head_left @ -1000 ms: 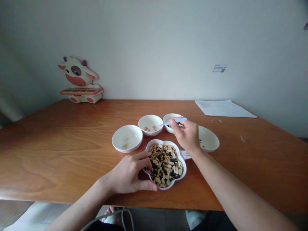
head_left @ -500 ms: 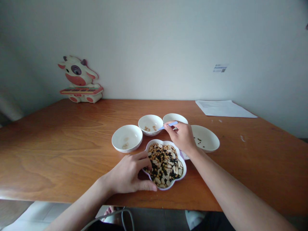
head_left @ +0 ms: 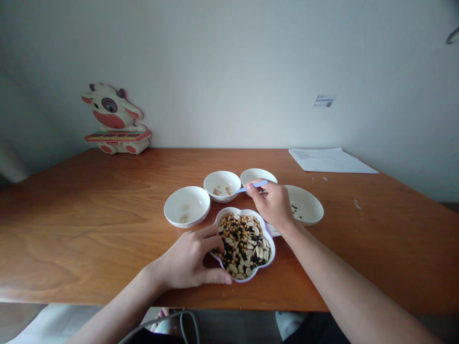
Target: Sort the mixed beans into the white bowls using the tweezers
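Note:
My left hand grips the near left rim of a lilac-and-white flower-shaped bowl, fingers bent over its edge and thumb along the outside. Peanuts, yellow grains or beans and small dark pieces are mixed inside it. In a pinch, my right hand holds lilac tweezers, their tip at the right rim of a white bowl with some yellowish pieces in it. Whether the tips hold anything is too small to tell. Another white bowl at the left contains a few pale pieces.
Behind my right hand stands a white bowl, and to its right a wider one with several dark pieces. A cow toy keyboard sits at the back left of the wooden table. Papers lie at the back right.
The view has shifted slightly, so everything sits a little further left. My right hand and the tweezers have moved slightly right relative to the bowls. My left hand keeps its grip.

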Available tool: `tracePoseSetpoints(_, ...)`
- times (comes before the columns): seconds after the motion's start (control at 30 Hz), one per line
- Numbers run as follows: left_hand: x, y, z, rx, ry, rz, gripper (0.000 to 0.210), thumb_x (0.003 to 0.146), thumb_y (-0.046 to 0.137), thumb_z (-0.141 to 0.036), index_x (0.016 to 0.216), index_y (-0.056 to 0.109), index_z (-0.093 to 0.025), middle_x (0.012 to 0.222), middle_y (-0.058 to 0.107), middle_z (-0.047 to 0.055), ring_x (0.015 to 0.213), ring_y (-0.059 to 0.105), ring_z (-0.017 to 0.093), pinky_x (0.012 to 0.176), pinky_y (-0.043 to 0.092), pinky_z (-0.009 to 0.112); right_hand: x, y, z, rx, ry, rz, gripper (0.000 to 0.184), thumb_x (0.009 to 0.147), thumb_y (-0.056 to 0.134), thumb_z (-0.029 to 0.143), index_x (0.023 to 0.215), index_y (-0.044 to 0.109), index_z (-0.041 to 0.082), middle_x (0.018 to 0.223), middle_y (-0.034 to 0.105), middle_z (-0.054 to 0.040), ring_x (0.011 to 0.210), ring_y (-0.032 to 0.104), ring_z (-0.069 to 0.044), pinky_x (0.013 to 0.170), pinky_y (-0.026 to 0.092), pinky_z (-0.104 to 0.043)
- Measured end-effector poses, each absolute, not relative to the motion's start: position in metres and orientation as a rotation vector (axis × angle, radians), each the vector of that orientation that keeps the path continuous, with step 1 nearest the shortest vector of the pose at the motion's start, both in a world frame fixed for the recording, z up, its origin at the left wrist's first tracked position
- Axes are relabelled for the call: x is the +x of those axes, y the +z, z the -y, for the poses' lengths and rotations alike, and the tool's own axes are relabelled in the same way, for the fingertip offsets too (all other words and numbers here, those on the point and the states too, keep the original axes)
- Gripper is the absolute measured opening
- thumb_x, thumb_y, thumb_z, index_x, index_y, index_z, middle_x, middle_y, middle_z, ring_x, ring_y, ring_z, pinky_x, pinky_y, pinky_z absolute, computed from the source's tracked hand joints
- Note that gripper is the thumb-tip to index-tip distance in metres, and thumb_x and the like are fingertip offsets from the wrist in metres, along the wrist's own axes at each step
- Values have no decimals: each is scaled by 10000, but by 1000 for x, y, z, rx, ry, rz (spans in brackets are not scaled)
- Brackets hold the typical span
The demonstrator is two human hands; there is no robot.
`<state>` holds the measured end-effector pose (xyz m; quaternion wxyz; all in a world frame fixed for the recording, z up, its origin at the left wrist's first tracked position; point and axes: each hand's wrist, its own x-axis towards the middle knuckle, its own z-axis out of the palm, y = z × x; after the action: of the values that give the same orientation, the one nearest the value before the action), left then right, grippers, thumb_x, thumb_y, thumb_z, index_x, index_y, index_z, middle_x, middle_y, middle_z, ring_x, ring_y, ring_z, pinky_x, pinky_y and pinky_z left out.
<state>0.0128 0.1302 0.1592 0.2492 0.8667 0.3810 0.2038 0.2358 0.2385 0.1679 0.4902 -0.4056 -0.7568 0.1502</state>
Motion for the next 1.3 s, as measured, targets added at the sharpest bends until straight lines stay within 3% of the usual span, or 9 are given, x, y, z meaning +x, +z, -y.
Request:
tracePoseSetpoints(0.2,14,160,-131,2355,556,-1031,393,833,750,-510,865,606,-146,920,571,46,781,545,180,639,401,262,249,166,-231,-919,387,1831,237,915,581,336,858,721,154,764,737,-55,592,632,-159,557,463,-263)
tracePoseSetpoints(0.4,14,160,-131,2349,593,-999,374,837,754,-494,862,601,-153,928,583,37,787,549,172,647,399,257,260,172,-228,-859,401,2082,283,906,570,300,684,671,158,657,677,-28,554,559,-139,538,376,-265)
tracePoseSetpoints(1.07,15,161,-132,2354,605,-992,377,835,756,-495,864,604,-152,942,588,42,789,552,174,646,400,259,258,176,-224,-736,424,2183,175,842,566,177,685,639,150,669,665,-18,586,569,-121,583,409,-248)
tracePoseSetpoints(1.3,14,158,-131,2356,586,-1004,387,835,751,-507,870,607,-150,928,579,39,794,550,177,639,396,261,260,178,-223,-724,404,2150,192,847,561,174,672,634,150,638,639,-12,536,523,-107,535,377,-241)
